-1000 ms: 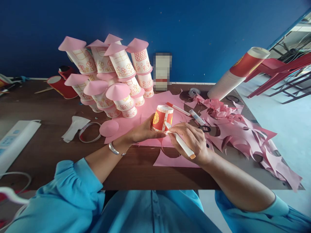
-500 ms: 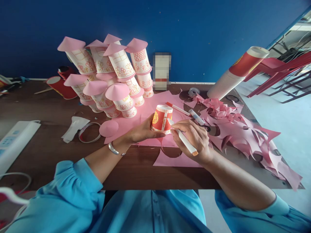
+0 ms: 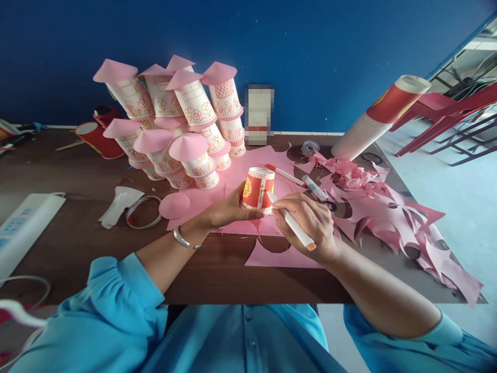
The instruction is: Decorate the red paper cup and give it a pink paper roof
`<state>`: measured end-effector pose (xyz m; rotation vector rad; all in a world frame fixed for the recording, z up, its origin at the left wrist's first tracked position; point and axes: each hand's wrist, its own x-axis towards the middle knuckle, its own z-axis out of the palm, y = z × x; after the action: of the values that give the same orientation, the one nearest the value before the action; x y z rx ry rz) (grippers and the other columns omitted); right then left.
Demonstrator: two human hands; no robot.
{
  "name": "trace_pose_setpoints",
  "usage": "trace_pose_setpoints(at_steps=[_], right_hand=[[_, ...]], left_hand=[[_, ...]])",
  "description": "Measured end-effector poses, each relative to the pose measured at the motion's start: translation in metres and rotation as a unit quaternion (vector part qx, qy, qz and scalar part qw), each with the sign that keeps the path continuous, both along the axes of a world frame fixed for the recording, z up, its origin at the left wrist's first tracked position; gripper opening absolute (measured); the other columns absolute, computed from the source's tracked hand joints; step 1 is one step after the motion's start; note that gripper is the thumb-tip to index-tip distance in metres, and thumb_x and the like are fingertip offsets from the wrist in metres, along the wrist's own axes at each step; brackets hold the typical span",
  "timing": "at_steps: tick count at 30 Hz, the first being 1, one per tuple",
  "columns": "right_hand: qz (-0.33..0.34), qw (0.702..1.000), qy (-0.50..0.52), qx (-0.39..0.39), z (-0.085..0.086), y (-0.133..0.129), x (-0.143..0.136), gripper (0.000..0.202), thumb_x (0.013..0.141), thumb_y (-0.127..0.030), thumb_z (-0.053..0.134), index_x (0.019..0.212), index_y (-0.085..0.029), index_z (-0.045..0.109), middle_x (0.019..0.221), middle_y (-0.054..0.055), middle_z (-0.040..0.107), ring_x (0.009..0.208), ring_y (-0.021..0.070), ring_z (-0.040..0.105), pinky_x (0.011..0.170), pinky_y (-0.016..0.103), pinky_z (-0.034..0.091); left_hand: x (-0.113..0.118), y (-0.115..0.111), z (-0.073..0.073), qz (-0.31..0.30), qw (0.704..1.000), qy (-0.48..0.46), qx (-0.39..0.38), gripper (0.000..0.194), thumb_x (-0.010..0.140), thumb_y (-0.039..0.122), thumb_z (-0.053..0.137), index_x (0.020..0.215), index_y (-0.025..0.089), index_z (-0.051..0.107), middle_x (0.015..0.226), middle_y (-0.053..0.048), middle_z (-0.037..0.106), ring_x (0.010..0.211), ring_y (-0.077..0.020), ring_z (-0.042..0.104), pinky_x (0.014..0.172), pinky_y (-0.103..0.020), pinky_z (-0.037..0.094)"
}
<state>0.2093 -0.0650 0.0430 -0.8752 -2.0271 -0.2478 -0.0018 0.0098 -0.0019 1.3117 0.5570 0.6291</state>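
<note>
My left hand (image 3: pixel 231 209) holds an upside-down red paper cup (image 3: pixel 258 192) by its left side and lower rim. The cup has a yellow pattern and a white strip down its side. In my right hand (image 3: pixel 306 220) is a white marker (image 3: pixel 295 228) with an orange end, its tip at the cup's right side. Both are above a pink paper sheet (image 3: pixel 256 161). Behind the sheet a red-and-white pen (image 3: pixel 285 175) lies beside a glue stick (image 3: pixel 314 187). Decorated cup towers (image 3: pixel 194 106) with pink cone tops stand at the back left.
Pink paper scraps (image 3: pixel 396 212) cover the table's right side, near a tall leaning cup stack (image 3: pixel 365 129). At the left lie a tape roll (image 3: pixel 129 220), a power strip (image 3: pixel 29 228) and a red cup (image 3: pixel 95 139). A blue wall (image 3: pixel 310 57) stands behind.
The cup has shifted very slightly left in my left hand. My right hand keeps nearly the same place with the marker by the cup.
</note>
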Motion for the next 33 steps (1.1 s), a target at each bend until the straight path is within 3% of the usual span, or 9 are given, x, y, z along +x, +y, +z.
trace_pose_setpoints(at_steps=[8, 16, 25, 33], right_hand=[[0.046, 0.998, 0.015, 0.044, 0.002, -0.002, -0.001, 0.020, 0.093, -0.005, 0.065, 0.109, -0.017, 0.062, 0.080, 0.005, 0.076, 0.069, 0.0170, 0.075, 0.063, 0.026, 0.061], [0.039, 0.999, -0.002, 0.026, -0.003, 0.000, -0.002, 0.016, 0.096, -0.009, 0.066, 0.108, -0.018, 0.061, 0.082, 0.005, 0.076, 0.071, 0.0167, 0.076, 0.063, 0.026, 0.061], [0.028, 0.999, -0.009, 0.024, -0.002, 0.000, -0.002, 0.016, 0.099, -0.011, 0.064, 0.112, -0.019, 0.060, 0.084, 0.005, 0.076, 0.072, 0.0163, 0.076, 0.064, 0.027, 0.061], [0.031, 0.999, 0.000, 0.027, -0.007, -0.001, -0.003, 0.018, 0.098, -0.011, 0.065, 0.113, -0.020, 0.060, 0.085, 0.004, 0.076, 0.071, 0.0158, 0.075, 0.064, 0.026, 0.061]], left_hand=[[0.001, -0.004, 0.004, 0.004, 0.999, -0.022, -0.032, 0.059, 0.079, 0.036, 0.091, 0.128, 0.022, 0.061, 0.109, -0.006, 0.070, 0.098, -0.0218, 0.068, 0.085, -0.035, 0.056], [0.002, -0.002, 0.001, 0.015, 0.999, -0.024, -0.036, 0.071, 0.079, 0.037, 0.091, 0.138, 0.023, 0.055, 0.117, -0.007, 0.070, 0.109, -0.0237, 0.066, 0.093, -0.037, 0.055], [0.003, -0.002, -0.003, 0.019, 0.999, -0.030, -0.027, 0.081, 0.075, 0.035, 0.094, 0.143, 0.026, 0.051, 0.110, -0.004, 0.068, 0.102, -0.0218, 0.065, 0.090, -0.037, 0.054], [0.004, -0.002, 0.004, 0.015, 0.998, -0.046, -0.043, 0.070, 0.076, 0.034, 0.093, 0.137, 0.025, 0.058, 0.104, -0.003, 0.068, 0.097, -0.0206, 0.066, 0.087, -0.034, 0.055]])
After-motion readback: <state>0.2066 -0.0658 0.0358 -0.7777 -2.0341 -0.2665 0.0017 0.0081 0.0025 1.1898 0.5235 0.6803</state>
